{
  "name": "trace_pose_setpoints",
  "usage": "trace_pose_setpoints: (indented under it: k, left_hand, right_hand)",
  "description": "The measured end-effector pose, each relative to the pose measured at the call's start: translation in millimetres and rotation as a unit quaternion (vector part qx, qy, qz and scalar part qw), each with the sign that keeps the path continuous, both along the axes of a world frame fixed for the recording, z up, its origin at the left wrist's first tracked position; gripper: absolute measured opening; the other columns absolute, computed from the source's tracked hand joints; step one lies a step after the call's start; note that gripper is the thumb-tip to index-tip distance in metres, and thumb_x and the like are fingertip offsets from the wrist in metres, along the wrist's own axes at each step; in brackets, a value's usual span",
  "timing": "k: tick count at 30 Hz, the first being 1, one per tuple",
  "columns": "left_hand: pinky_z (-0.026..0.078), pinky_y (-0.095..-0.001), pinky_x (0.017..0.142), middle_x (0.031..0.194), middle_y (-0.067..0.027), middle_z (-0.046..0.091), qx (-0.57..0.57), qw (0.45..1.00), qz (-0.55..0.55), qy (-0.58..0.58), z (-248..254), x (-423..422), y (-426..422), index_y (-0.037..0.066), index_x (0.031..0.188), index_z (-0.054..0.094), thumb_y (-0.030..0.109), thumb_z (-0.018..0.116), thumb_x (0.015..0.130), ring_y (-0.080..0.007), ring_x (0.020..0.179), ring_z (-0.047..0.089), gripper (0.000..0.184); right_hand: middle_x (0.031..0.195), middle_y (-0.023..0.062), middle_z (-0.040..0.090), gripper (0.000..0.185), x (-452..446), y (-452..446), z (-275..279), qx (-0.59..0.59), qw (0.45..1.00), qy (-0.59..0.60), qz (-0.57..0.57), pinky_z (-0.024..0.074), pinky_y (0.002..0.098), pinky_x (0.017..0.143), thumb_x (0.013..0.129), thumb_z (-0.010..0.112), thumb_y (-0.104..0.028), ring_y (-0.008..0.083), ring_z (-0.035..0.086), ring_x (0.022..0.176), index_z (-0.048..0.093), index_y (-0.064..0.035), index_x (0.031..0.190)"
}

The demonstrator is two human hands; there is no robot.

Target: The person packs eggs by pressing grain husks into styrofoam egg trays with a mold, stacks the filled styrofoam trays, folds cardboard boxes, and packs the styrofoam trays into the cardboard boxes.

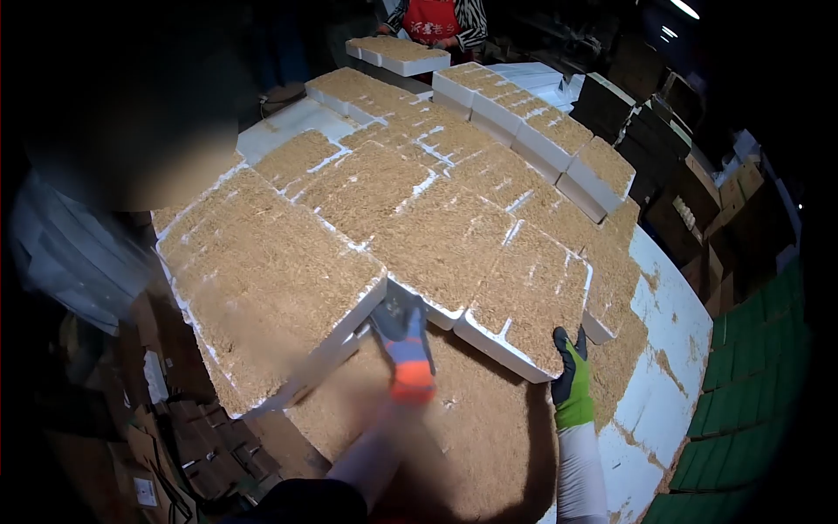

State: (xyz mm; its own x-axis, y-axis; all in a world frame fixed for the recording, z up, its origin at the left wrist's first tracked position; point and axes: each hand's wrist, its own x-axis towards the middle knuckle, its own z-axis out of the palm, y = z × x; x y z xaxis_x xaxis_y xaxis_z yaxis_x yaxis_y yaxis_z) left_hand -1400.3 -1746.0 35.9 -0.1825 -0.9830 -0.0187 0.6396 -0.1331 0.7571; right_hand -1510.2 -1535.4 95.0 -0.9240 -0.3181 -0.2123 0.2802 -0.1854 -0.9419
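My left hand (403, 342), in a grey glove with an orange cuff, reaches into a notch between white foam trays topped with tan, sawdust-like material. Its fingers are stretched and apart, touching or close to the wall of the middle tray (423, 303); the tips are partly in shadow. My right hand (571, 371), in a black and green glove, rests against the right corner of the near tray (519, 297), finger and thumb stretched upward and apart. Left of my left hand lies a large tray (271, 275). Below the hands is a lower tan-covered surface (471, 419).
More filled trays (524, 144) extend to the back, some stacked on the right. A person in a red apron (432, 19) stands at the far end by another tray (397, 57). Green crates (742, 375) line the right; cardboard boxes (205, 437) lie lower left. Dark blur covers the upper left.
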Motion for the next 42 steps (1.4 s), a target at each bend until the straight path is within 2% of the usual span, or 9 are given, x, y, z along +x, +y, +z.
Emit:
trace_pose_setpoints:
  k: [14, 20, 22, 24, 28, 34, 36, 38, 42]
  left_hand:
    - [0.039, -0.0314, 0.098, 0.133, -0.0123, 0.042, -0.053, 0.943, -0.222, -0.242, 19, 130, 71, 0.002, 0.132, 0.039, 0.003, 0.049, 0.092, -0.0202, 0.118, 0.046, 0.041]
    - [0.041, -0.0322, 0.093, 0.128, -0.0176, 0.044, -0.211, 0.869, -0.282, -0.348, -7, 162, 57, 0.001, 0.133, 0.036, 0.01, 0.049, 0.093, -0.024, 0.113, 0.047, 0.043]
    - [0.041, -0.0325, 0.092, 0.125, -0.0205, 0.046, -0.012, 0.898, -0.274, -0.343, 11, 157, 70, -0.001, 0.132, 0.037, 0.011, 0.047, 0.094, -0.0261, 0.11, 0.049, 0.04]
    - [0.042, -0.0348, 0.092, 0.124, -0.012, 0.049, -0.542, 0.695, -0.157, -0.447, 19, 169, 63, 0.005, 0.126, 0.049, 0.02, 0.049, 0.094, -0.0235, 0.112, 0.05, 0.035]
    - [0.042, -0.036, 0.095, 0.132, -0.014, 0.045, -0.27, 0.819, -0.299, -0.408, 35, 208, 58, 0.0, 0.128, 0.048, 0.02, 0.047, 0.094, -0.0255, 0.118, 0.047, 0.039]
    - [0.037, -0.0359, 0.1, 0.132, -0.0131, 0.047, -0.17, 0.876, -0.207, -0.402, 32, 300, 83, 0.001, 0.131, 0.043, 0.018, 0.05, 0.094, -0.0251, 0.119, 0.047, 0.042]
    - [0.035, -0.039, 0.1, 0.136, -0.0113, 0.044, 0.003, 0.858, -0.172, -0.484, -21, 345, 81, 0.007, 0.135, 0.04, 0.027, 0.051, 0.093, -0.0258, 0.12, 0.046, 0.048]
    - [0.035, -0.0434, 0.098, 0.138, -0.0073, 0.041, 0.204, 0.873, -0.21, -0.39, -59, 365, 100, 0.014, 0.139, 0.035, 0.045, 0.05, 0.091, -0.0254, 0.122, 0.043, 0.059]
    - [0.038, -0.0444, 0.089, 0.134, -0.002, 0.037, 0.279, 0.803, -0.318, -0.419, -24, 304, 160, 0.019, 0.138, 0.035, 0.067, 0.048, 0.082, -0.0229, 0.11, 0.041, 0.075]
  right_hand:
    - [0.129, 0.0172, 0.045, 0.077, 48, -203, -20, -0.189, 0.981, -0.039, 0.019, 0.044, 0.0322, 0.095, 0.078, 0.073, -0.015, 0.0251, 0.051, 0.114, 0.027, 0.0001, 0.138]
    - [0.145, 0.0303, 0.014, 0.107, 70, -273, -33, 0.173, 0.983, 0.067, -0.009, 0.0179, 0.0423, 0.112, 0.074, 0.065, -0.056, 0.0416, 0.015, 0.136, 0.008, -0.0006, 0.145]
    - [0.147, 0.0274, 0.013, 0.099, 64, -273, -43, 0.244, 0.962, 0.12, 0.036, 0.0172, 0.0425, 0.112, 0.078, 0.063, -0.054, 0.0424, 0.014, 0.136, 0.01, -0.0034, 0.145]
    - [0.144, 0.0212, 0.023, 0.082, 55, -237, -35, 0.17, 0.977, 0.066, 0.114, 0.0292, 0.0355, 0.101, 0.082, 0.062, -0.036, 0.0323, 0.028, 0.128, 0.018, -0.0043, 0.143]
    - [0.133, 0.0099, 0.046, 0.058, 84, -97, -32, -0.176, 0.983, 0.012, 0.057, 0.0459, 0.0223, 0.086, 0.086, 0.062, -0.006, 0.0138, 0.054, 0.107, 0.035, -0.0052, 0.138]
    - [0.133, 0.017, 0.045, 0.056, 179, 204, -56, 0.291, 0.89, 0.189, -0.295, 0.0411, 0.0398, 0.097, 0.086, 0.058, -0.008, 0.0273, 0.048, 0.114, 0.034, -0.001, 0.137]
    - [0.138, 0.0229, 0.039, 0.061, 247, 329, -171, 0.759, 0.57, 0.313, -0.035, 0.0224, 0.047, 0.108, 0.09, 0.054, -0.023, 0.0365, 0.034, 0.13, 0.028, 0.0018, 0.139]
    - [0.14, 0.0244, 0.035, 0.06, 304, 282, -156, 0.542, 0.833, 0.059, -0.09, 0.0204, 0.043, 0.11, 0.092, 0.052, -0.026, 0.0355, 0.032, 0.131, 0.03, 0.0028, 0.139]
    - [0.136, 0.0178, 0.04, 0.063, 301, 242, -95, 0.221, 0.955, -0.1, -0.169, 0.0279, 0.0338, 0.105, 0.091, 0.058, -0.023, 0.0251, 0.04, 0.124, 0.028, 0.0037, 0.139]
